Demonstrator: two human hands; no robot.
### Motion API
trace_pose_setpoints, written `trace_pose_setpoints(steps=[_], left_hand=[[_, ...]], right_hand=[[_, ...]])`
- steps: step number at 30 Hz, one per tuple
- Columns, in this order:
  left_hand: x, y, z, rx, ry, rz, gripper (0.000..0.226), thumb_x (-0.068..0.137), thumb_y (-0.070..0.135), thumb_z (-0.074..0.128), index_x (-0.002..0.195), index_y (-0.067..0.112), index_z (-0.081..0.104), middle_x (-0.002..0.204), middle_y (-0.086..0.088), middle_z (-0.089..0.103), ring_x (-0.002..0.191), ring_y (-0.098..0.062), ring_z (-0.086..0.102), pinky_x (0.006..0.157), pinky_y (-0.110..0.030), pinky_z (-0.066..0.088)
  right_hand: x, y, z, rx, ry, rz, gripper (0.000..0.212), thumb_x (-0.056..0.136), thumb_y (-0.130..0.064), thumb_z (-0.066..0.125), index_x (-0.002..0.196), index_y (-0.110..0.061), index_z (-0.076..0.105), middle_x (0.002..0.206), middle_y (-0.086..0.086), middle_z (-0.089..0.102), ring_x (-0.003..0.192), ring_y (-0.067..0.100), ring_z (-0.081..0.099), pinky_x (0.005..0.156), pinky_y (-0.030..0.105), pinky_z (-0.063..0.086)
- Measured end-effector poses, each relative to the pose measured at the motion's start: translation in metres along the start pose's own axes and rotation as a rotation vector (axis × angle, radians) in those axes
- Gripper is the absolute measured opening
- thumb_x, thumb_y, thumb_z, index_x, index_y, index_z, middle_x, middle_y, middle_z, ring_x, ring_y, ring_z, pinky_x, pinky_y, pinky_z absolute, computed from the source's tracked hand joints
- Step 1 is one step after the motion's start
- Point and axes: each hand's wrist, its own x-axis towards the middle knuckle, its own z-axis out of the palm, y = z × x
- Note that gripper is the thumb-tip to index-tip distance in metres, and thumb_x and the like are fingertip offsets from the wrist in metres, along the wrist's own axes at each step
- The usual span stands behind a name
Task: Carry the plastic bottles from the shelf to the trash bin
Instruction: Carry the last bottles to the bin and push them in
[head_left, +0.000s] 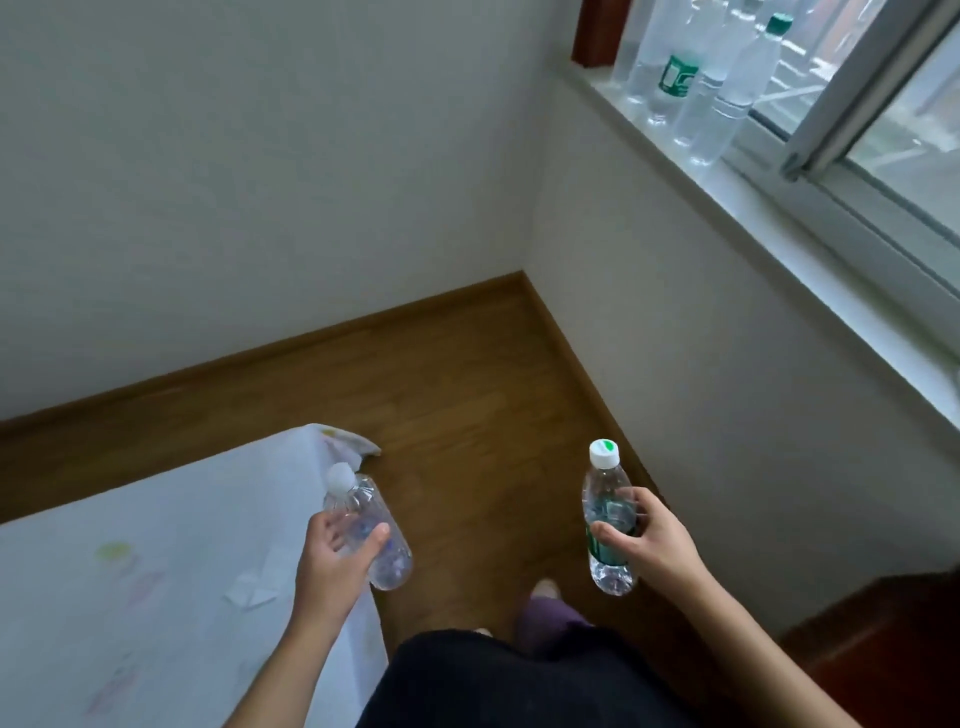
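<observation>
Above the wooden floor, the left hand wraps a clear unlabelled bottle and the right hand a green-labelled bottle, both gripped mid-body, seemingly empty, light, thin-walled and crushable, while more bottles stand on the window ledge.

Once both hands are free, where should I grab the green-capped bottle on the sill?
Take the green-capped bottle around its upper body, just under the cap, coming from the room side. It stands upright at the near end of the row on the sill, with other bottles crowded behind it and the window frame beyond.
</observation>
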Motion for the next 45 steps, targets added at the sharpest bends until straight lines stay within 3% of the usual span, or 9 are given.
trace_pose_setpoints(steps=[2,7,13,18,24,29,37,41,45], left_hand=[[0.015,0.006,-0.003,0.005,0.019,-0.021,0.048,0.081,0.034,0.08,0.119,0.028,0.051,0.122,0.005,0.059,0.113,-0.018,0.057,0.09,-0.037,0.053],[0.077,0.032,-0.01,0.045,0.064,-0.066,0.049,0.081,0.031,0.081,0.118,0.025,0.05,0.119,0.004,0.057,0.11,-0.016,0.055,0.088,-0.035,0.051],[0.149,0.064,-0.021,0.008,0.198,-0.175,0.047,0.08,0.035,0.081,0.116,0.025,0.051,0.117,0.004,0.058,0.111,-0.017,0.056,0.087,-0.034,0.05],[0.185,0.08,-0.034,-0.083,0.365,-0.267,0.045,0.079,0.035,0.082,0.112,0.022,0.054,0.114,0.003,0.061,0.11,-0.017,0.057,0.084,-0.033,0.048],[0.209,0.073,-0.065,-0.222,0.572,-0.391,0.035,0.078,0.025,0.084,0.1,0.015,0.059,0.101,-0.002,0.066,0.1,-0.022,0.063,0.083,-0.035,0.047],[0.259,0.062,-0.1,-0.318,0.709,-0.506,0.036,0.077,0.025,0.085,0.1,0.013,0.059,0.101,-0.009,0.068,0.099,-0.029,0.066,0.084,-0.038,0.047],[0.398,0.1,-0.16,-0.358,0.579,-0.468,0.045,0.079,0.03,0.083,0.113,0.016,0.058,0.11,-0.005,0.067,0.102,-0.025,0.065,0.085,-0.042,0.052],[0.46,0.135,-0.195,-0.411,0.513,-0.399,0.057,0.081,0.026,0.081,0.13,0.018,0.052,0.117,-0.001,0.064,0.106,-0.02,0.064,0.08,-0.034,0.055],[0.517,0.152,-0.236,-0.376,0.536,-0.379,0.059,0.079,0.029,0.082,0.129,0.018,0.052,0.119,-0.003,0.064,0.109,-0.024,0.065,0.093,-0.048,0.056]], right_hand=[[0.021,-0.008,0.001,-0.03,-0.015,0.015,0.082,0.053,-0.073,0.071,0.12,-0.027,0.057,0.112,-0.008,0.069,0.098,0.008,0.067,0.068,0.018,0.053],[0.095,-0.028,0.005,-0.075,-0.031,0.059,0.056,0.077,-0.039,0.081,0.124,-0.019,0.056,0.112,-0.004,0.066,0.096,0.015,0.065,0.072,0.026,0.054],[0.202,-0.084,0.015,-0.139,-0.119,0.016,0.055,0.079,-0.036,0.08,0.124,-0.017,0.055,0.104,-0.005,0.062,0.089,0.014,0.062,0.072,0.029,0.054],[0.286,-0.172,0.045,-0.207,-0.286,-0.115,0.051,0.077,-0.039,0.08,0.118,-0.022,0.056,0.098,-0.011,0.064,0.088,0.01,0.067,0.071,0.031,0.059],[0.362,-0.305,0.114,-0.294,-0.451,-0.329,0.062,0.079,-0.041,0.077,0.13,-0.019,0.05,0.109,-0.008,0.06,0.091,0.009,0.059,0.062,0.014,0.047],[0.417,-0.384,0.183,-0.396,-0.508,-0.392,0.064,0.079,-0.043,0.077,0.131,-0.018,0.05,0.118,-0.001,0.065,0.095,0.013,0.063,0.065,0.017,0.05],[0.499,-0.458,0.237,-0.556,-0.435,-0.383,0.056,0.076,-0.044,0.079,0.12,-0.019,0.055,0.098,-0.009,0.064,0.079,0.004,0.062,0.057,0.016,0.048],[0.536,-0.495,0.259,-0.591,-0.445,-0.368,0.057,0.078,-0.042,0.079,0.123,-0.017,0.054,0.099,-0.006,0.062,0.078,0.007,0.059,0.056,0.015,0.044],[0.581,-0.542,0.3,-0.626,-0.493,-0.375,0.053,0.079,-0.042,0.078,0.12,-0.017,0.054,0.099,-0.003,0.063,0.082,0.013,0.062,0.059,0.02,0.046]])
